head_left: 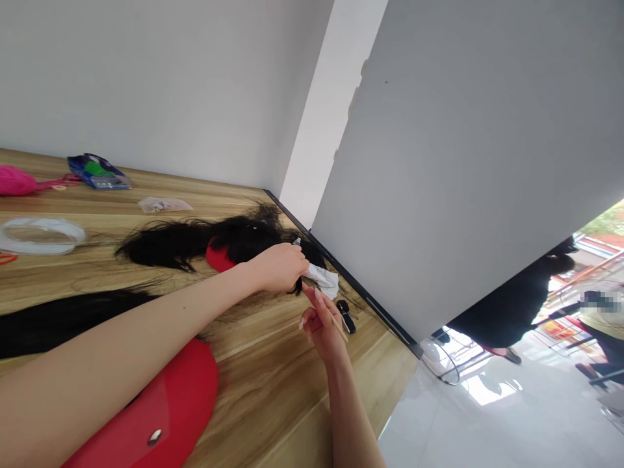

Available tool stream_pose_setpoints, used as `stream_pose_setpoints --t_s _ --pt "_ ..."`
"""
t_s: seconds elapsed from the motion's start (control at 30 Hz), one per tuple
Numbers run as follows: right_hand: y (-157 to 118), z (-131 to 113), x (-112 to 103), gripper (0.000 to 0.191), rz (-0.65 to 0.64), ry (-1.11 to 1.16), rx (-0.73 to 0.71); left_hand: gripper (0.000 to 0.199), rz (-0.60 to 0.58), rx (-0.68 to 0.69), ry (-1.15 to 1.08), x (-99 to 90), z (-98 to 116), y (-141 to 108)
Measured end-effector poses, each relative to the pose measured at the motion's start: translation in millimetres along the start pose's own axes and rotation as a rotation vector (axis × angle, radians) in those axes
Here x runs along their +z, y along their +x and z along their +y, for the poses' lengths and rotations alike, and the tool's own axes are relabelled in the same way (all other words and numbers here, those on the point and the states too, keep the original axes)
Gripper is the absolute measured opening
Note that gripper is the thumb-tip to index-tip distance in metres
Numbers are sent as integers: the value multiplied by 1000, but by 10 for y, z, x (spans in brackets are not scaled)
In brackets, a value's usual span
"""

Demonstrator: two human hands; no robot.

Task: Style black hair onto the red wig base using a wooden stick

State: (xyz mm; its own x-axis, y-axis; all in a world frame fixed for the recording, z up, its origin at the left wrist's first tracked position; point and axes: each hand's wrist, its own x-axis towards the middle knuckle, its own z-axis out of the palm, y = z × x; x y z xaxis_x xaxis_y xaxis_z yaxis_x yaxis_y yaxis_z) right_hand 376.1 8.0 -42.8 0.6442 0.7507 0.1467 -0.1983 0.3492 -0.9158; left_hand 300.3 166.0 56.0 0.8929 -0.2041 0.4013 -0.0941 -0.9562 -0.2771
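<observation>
My left hand (285,265) reaches across to a mass of black hair (170,244) on the wooden table. Its fingers are closed, with a short lock of black hair showing just below the fingertips. My right hand (324,325) is beside it, palm partly up, pinching a thin pale stick (340,327) whose tip I cannot make out. Red material (219,255) shows under the hair, left of my left hand. Just beyond my fingers lies a crumpled white piece (325,281), perhaps cloth or tissue.
A black key fob (346,317) lies near my right hand. Below my left arm are a red cap-like piece (190,396) and more black hair (73,318). A white ring (43,247), small plastic bag (163,205), blue packet (100,172) and pink yarn (17,181) lie left. Walls border the table.
</observation>
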Motion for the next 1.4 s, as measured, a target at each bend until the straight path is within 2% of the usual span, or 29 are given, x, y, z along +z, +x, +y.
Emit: stream_pose_setpoints --t_s 0.2,0.53,0.97,1.4 --pt "-22 4 22 28 -118 129 31 27 6 5 -25 9 16 23" --pt "-109 -34 115 26 -344 183 156 28 37 -58 -33 -4 22 19" --pt "-91 11 85 28 -358 117 183 25 118 -159 52 -43 -62 -4" --pt "-117 -17 108 27 -356 -10 178 21 151 -191 85 -75 -59 -11"
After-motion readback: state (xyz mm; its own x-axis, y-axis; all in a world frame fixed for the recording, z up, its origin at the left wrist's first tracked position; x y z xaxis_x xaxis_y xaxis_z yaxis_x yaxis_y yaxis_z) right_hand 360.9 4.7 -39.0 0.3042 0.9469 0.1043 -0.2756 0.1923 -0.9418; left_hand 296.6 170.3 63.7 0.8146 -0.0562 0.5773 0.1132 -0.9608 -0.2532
